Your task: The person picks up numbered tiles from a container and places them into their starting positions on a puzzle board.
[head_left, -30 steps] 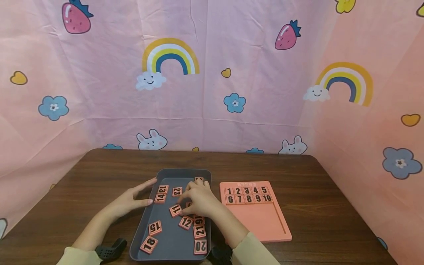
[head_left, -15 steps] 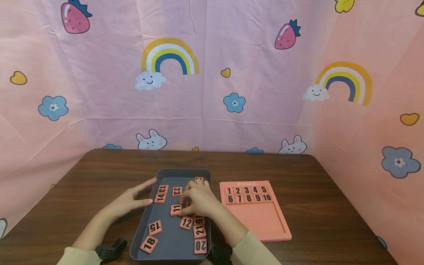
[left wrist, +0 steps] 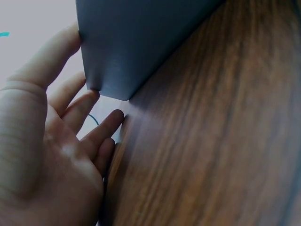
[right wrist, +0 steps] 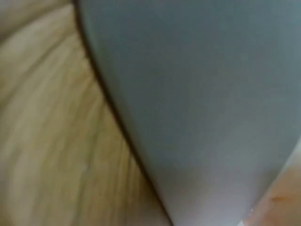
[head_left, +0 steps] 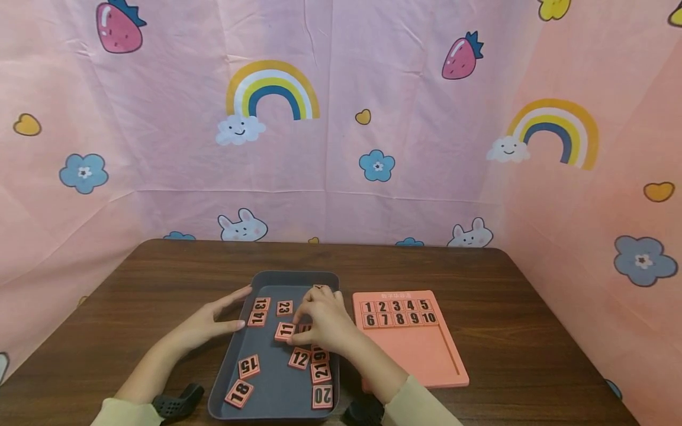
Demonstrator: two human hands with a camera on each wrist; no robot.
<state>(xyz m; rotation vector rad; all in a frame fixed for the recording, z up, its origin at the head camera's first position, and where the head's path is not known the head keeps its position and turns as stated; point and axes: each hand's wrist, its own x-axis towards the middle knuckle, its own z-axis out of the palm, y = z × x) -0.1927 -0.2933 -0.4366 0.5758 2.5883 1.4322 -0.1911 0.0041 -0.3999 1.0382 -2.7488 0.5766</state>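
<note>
In the head view, a grey tray [head_left: 272,378] holds several loose pink number tiles. My right hand [head_left: 325,319] reaches over its right side and pinches the number 11 tile [head_left: 285,331] at its right edge between thumb and finger. That tile looks slightly tilted. Beside the tray's left wall is my left hand [head_left: 208,322], thumb and fingertips touching it. The left wrist view shows this hand [left wrist: 61,136] with its fingers extended against the tray's outer side [left wrist: 136,42]. A 12 tile [head_left: 299,358] lies just below the 11. My right hand partly covers some tiles.
Right of the tray lies a pink number board [head_left: 405,355] with two rows of tiles, 1 to 10, at its top. Tiles 13 and 14 [head_left: 258,318], 23 [head_left: 285,307], 15 [head_left: 248,367] and 18 [head_left: 239,393] sit elsewhere in the tray. Brown wood table [head_left: 506,355] surrounds both.
The 11 tile has turned straighter and shifted slightly up and right, with my right thumb and finger at it. The left hand stays at the tray wall.
</note>
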